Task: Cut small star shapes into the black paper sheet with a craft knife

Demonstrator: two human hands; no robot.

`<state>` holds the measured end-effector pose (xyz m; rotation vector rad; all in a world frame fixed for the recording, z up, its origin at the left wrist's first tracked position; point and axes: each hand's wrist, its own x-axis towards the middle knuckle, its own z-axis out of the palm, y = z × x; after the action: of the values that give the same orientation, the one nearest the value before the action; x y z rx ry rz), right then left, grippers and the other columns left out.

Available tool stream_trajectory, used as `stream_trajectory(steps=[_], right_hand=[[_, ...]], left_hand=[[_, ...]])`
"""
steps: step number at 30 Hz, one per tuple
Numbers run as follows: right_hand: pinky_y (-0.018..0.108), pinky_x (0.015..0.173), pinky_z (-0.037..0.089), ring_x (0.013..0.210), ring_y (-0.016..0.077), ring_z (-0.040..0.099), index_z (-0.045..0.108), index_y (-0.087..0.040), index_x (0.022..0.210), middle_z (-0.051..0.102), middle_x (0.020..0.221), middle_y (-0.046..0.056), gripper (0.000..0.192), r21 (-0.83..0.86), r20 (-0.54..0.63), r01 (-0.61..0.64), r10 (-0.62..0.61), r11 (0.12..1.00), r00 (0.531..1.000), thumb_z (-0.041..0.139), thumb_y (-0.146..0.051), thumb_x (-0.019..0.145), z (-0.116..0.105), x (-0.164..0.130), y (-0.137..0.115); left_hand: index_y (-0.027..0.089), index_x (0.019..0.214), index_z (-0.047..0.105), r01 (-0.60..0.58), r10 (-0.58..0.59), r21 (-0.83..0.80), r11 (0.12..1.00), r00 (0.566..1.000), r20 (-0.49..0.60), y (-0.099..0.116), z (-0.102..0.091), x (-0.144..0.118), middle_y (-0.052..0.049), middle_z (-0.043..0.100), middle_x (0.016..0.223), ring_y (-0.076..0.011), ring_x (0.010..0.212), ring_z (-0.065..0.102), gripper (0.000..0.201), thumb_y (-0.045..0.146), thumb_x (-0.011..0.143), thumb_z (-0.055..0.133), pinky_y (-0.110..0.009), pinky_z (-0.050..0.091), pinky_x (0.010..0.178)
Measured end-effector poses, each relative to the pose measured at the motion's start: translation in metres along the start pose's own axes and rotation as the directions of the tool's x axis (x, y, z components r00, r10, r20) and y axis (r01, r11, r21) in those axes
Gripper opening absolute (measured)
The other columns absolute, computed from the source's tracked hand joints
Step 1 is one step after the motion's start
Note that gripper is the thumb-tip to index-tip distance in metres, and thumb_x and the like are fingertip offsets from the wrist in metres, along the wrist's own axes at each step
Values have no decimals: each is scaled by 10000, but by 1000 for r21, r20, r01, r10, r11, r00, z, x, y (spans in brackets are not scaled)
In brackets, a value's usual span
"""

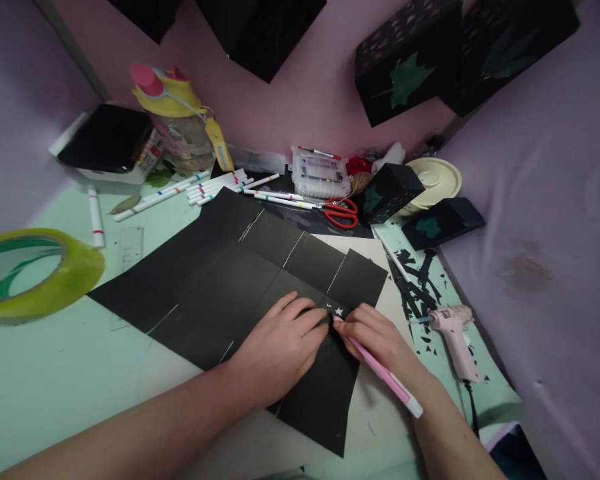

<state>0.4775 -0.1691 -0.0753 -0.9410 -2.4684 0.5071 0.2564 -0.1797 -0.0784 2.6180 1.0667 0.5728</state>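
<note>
A large black card sheet (200, 280) with slits and white lines lies at an angle on the table. My left hand (280, 343) rests on it, fingers stretched and pressing the card down. My right hand (380, 340) grips a slim pink craft knife (383, 373) with a white end, like a pen. Its tip meets the card just beside my left fingertips, and the blade itself cannot be made out. Small star-shaped cutouts (339, 311) show pale in the card just above the tip. Beneath the card is a whitish board (380, 400).
Right of the card lie black scraps (420, 280) and a pink glue gun (455, 340). Behind are red-handled scissors (341, 213), white markers (220, 187), a clear case (320, 172) and a bottle (180, 127). Green tape (75, 280) is at left; black boxes (410, 60) hang above.
</note>
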Motion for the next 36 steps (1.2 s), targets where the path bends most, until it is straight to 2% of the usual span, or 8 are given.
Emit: stream_trajectory(steps=[3, 9, 29, 33, 36], right_hand=[[311, 639, 465, 741, 179, 536, 613, -198, 1076, 610, 841, 72, 182, 34, -3, -22, 22, 999, 1000, 515, -140, 933, 1, -3, 2], [311, 652, 483, 762, 177, 555, 617, -211, 1103, 623, 879, 72, 217, 67, -23, -23, 25, 997, 999, 534, -121, 923, 4, -3, 3], [318, 667, 471, 797, 184, 533, 623, -213, 1138, 598, 890, 75, 238, 24, 14, -56, 55, 998, 998, 492, -138, 953, 2, -3, 0], [318, 675, 487, 802, 187, 566, 639, -216, 1123, 613, 900, 78, 229, 61, -28, -69, 71, 996, 997, 512, -146, 945, 5, -4, 2], [321, 690, 503, 802, 184, 591, 642, -221, 1108, 632, 906, 75, 217, 149, -91, -80, 94, 986, 991, 547, -149, 927, 6, -2, 3]], left_hand=[[202, 1069, 629, 1, -1, 4, 1000, 1000, 4, 0, 1, 0, -22, 633, 1170, -211, 1144, 498, 226, 150, 888, 504, -442, 321, 1113], [205, 1055, 633, -1, 1, 8, 1000, 1000, -15, 0, 2, 0, -16, 633, 1168, -210, 1146, 497, 219, 151, 886, 505, -443, 316, 1115], [191, 1067, 628, 3, -3, -11, 1000, 1000, -7, 0, 1, 1, -17, 634, 1162, -223, 1138, 501, 234, 136, 883, 494, -456, 321, 1116], [187, 1068, 631, 1, -1, -18, 1000, 1000, -10, 0, 0, 1, -21, 639, 1151, -225, 1136, 501, 238, 133, 878, 498, -457, 327, 1111], [190, 1086, 629, -7, 7, -17, 1000, 1000, -21, 0, 0, 1, -16, 638, 1156, -221, 1133, 502, 248, 138, 882, 498, -456, 328, 1108]])
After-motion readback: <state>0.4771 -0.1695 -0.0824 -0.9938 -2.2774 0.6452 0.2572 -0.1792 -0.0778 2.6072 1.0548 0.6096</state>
